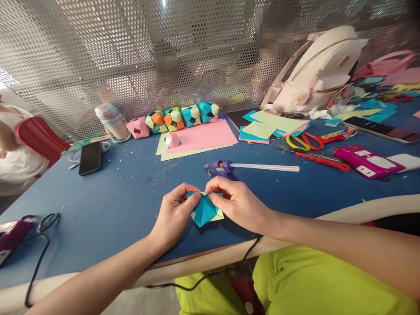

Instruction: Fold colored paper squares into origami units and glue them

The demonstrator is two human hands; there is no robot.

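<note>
A folded paper piece [204, 211], blue with pale green parts, is held just above the table's front edge. My left hand [175, 214] pinches its upper left side between thumb and fingers. On the upper right side, my right hand [238, 203] grips it the same way, thumb in front. Both thumbs press near the top middle of the paper, and the fingertips behind it are partly hidden. Just beyond my hands lies a purple glue gun [219, 167] with a long clear glue stick [265, 167] in its back.
Several folded paper balls [173, 119] line the back beside a bottle [112, 122]. Coloured sheets [210, 135], scissors [315, 156] and a magenta device [369, 162] lie to the right, near a white backpack [323, 70]. A phone [90, 158] rests left; a black cable [41, 245] hangs over the edge.
</note>
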